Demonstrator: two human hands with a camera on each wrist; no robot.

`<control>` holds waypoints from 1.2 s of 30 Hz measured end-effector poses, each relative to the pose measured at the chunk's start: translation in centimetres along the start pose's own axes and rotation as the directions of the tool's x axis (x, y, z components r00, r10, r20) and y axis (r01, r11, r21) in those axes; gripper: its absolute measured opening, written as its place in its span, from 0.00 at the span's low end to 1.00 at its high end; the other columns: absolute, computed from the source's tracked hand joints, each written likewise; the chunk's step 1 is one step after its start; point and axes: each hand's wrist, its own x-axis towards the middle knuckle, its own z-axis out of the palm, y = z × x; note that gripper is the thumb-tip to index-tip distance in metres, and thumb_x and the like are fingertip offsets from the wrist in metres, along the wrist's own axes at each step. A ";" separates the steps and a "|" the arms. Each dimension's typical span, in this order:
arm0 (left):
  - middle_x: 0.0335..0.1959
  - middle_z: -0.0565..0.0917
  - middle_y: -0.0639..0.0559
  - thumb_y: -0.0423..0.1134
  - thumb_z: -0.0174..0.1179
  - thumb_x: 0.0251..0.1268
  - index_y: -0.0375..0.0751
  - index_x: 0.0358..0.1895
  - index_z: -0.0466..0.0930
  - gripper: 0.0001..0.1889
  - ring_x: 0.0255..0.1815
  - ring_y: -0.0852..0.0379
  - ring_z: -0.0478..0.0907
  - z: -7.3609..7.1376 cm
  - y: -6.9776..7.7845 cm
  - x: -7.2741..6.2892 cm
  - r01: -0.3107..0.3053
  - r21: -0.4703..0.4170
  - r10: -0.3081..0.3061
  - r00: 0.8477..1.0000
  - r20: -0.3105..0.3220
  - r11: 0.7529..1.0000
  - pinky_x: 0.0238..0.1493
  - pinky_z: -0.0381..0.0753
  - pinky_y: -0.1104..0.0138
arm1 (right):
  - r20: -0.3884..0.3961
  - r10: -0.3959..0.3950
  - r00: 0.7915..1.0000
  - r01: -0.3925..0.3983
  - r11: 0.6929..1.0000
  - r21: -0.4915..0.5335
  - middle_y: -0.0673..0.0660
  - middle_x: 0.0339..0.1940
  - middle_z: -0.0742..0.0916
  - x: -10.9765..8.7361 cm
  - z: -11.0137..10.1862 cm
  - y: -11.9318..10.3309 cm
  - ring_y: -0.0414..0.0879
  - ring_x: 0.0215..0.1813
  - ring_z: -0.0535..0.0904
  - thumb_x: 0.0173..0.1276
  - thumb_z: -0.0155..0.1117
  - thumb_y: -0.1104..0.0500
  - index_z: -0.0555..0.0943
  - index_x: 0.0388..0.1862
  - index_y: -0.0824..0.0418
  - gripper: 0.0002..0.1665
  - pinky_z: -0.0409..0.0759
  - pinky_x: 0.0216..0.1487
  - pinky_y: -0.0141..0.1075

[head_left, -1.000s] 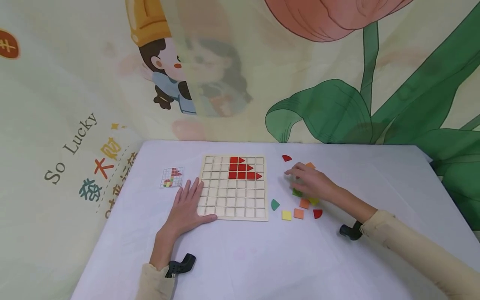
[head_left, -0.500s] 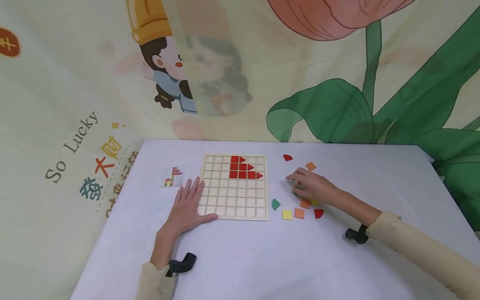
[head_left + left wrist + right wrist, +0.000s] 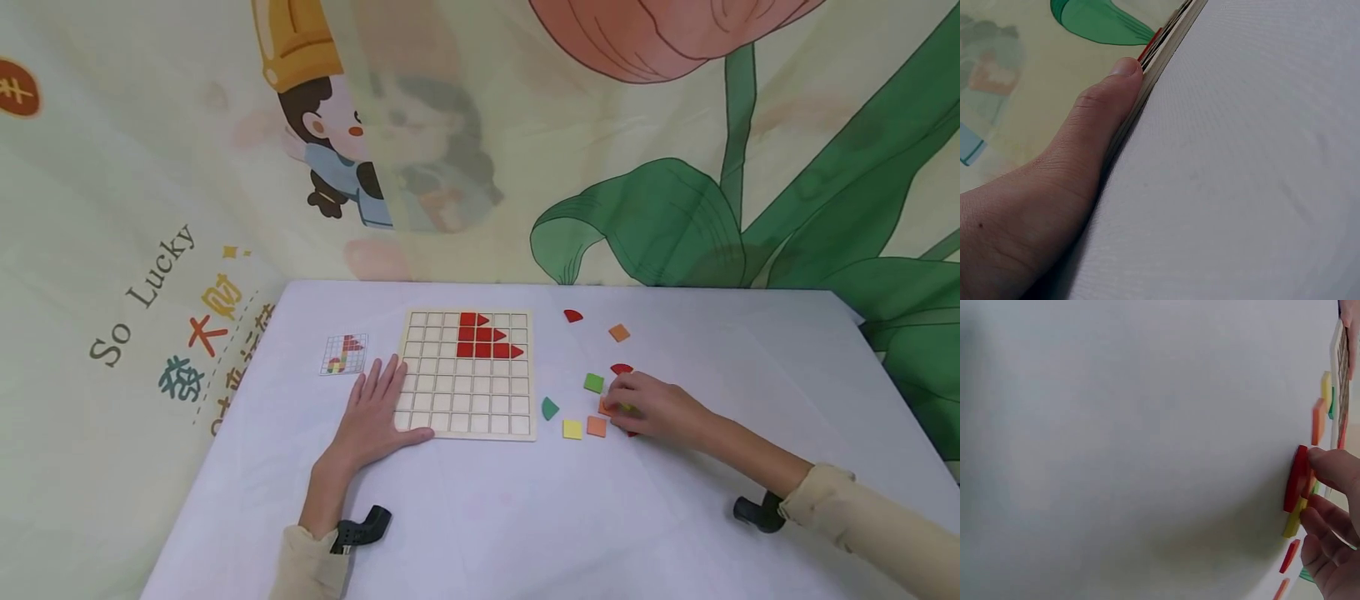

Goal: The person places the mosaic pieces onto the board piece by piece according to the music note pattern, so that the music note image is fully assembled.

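My left hand [image 3: 369, 421] lies flat with straight fingers across the left edge and near corner of a wooden grid board [image 3: 480, 404]. In the left wrist view its thumb [image 3: 1100, 112] rests along the board's edge. Red squares and triangles [image 3: 476, 336] form a stepped shape in the board's upper part. To the right, my right hand [image 3: 660, 410] is down among loose tiles, thumb and forefinger pinching an orange square tile [image 3: 1309, 482]. Beside those fingertips lie a red quarter-round tile [image 3: 1295, 480] and a yellow tile [image 3: 1294, 520], partly covered by the hand in the head view.
Around the right hand lie a green square [image 3: 594, 383], a green quarter-round [image 3: 550, 409], a yellow square [image 3: 572, 430], orange squares [image 3: 596, 427] and red quarter-rounds [image 3: 573, 316]. A small printed pattern card [image 3: 344, 354] sits left of the board on the white tablecloth [image 3: 480, 533].
My right hand has moved right and nearer to me, from above the green square down to the orange tile. A red quarter-round behind it is uncovered. The left hand stays put.
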 end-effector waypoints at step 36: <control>0.81 0.46 0.46 0.72 0.62 0.46 0.42 0.78 0.45 0.61 0.82 0.41 0.37 -0.1 -0.1 -0.2 0.009 -0.018 -0.009 1.000 0.008 1.000 0.78 0.40 0.43 | -0.059 -0.250 0.966 0.249 0.968 -0.024 0.48 0.40 0.84 16.6 2.7 -9.1 0.39 0.40 0.77 0.66 0.67 0.53 0.86 0.45 0.49 0.09 0.79 0.36 0.28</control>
